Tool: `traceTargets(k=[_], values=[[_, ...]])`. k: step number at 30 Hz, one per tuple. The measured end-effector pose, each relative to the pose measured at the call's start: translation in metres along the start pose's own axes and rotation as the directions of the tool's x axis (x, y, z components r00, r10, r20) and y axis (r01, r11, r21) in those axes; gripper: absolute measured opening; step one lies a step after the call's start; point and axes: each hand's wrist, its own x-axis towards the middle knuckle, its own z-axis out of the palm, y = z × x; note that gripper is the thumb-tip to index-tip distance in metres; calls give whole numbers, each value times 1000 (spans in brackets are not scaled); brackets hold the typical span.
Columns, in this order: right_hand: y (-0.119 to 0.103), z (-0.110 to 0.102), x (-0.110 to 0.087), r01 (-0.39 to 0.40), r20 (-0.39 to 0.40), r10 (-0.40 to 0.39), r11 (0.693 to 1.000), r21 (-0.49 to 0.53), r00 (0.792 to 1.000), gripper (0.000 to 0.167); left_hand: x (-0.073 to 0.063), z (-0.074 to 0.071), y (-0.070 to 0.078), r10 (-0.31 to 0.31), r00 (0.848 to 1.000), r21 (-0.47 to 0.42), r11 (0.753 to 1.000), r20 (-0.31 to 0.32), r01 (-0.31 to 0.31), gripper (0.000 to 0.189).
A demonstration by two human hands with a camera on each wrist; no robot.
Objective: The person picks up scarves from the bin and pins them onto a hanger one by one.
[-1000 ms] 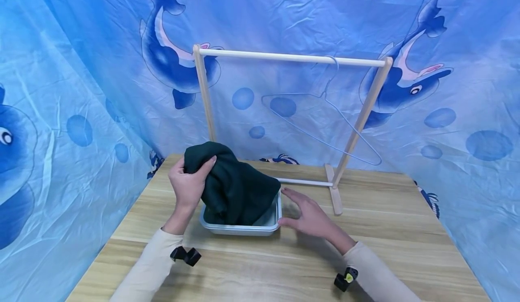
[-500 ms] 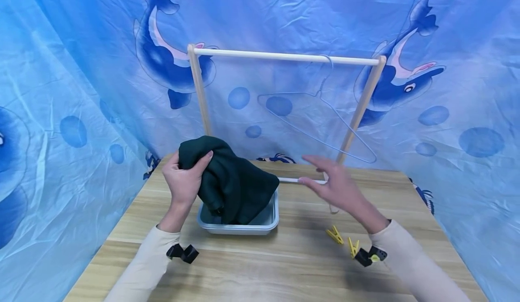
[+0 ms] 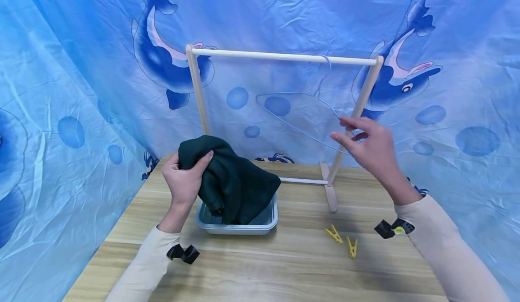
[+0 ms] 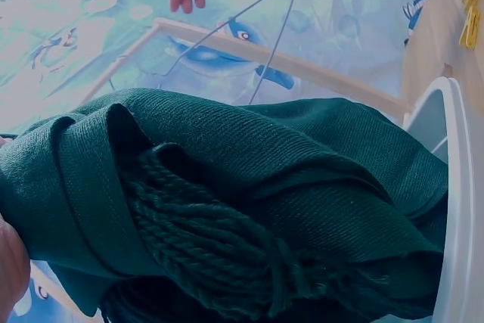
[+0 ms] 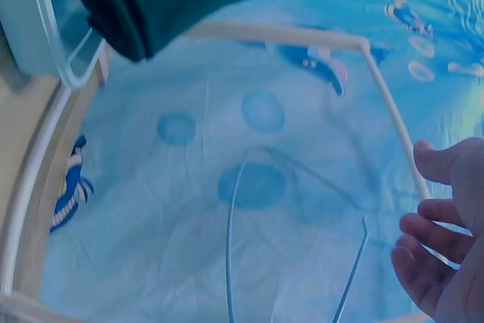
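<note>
A dark green scarf [image 3: 243, 182] with twisted fringe [image 4: 212, 240] is bunched up, its lower part inside a pale plastic tub [image 3: 239, 230]. My left hand [image 3: 183, 182] grips the scarf's upper left end, thumb on the near side, and holds it above the tub. A thin light-blue wire hanger [image 3: 300, 131] hangs by its hook from the rack's top bar [image 3: 260, 56]. Beside the hanger's right shoulder my right hand [image 3: 370, 146] is raised with thumb and fingers apart. In the right wrist view its loosely bent fingers [image 5: 439, 240] hold nothing.
The rack's right wooden post [image 3: 367, 87] stands just behind the right hand. Two yellow clothespins [image 3: 334, 234] lie on the wooden table [image 3: 260, 270], right of the tub. A blue dolphin-print curtain [image 3: 260, 17] surrounds the table.
My right hand has moved from the tub's right rim up and right to the hanger, uncovering the clothespins. My left hand keeps its grip on the scarf, nearly still.
</note>
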Motion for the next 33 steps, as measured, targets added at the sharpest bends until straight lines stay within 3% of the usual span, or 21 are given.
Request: traceTargets(k=[6,15,22,33], values=[[20,-5,12,-113,-19,112,993,-47,994,42,1,2,2,42,999,-2,999,22,-42,21],[46,6,18,-238,93,241,970,-42,966,53,-2,11,3,49,998,-37,998,47,-47,20],[53,15,19,-270,111,272,962,-40,956,47,-4,17,6,29,998,-42,999,50,-27,21],[51,14,24,-243,47,244,970,-28,969,33,-4,24,15,63,995,-86,995,75,-57,17]])
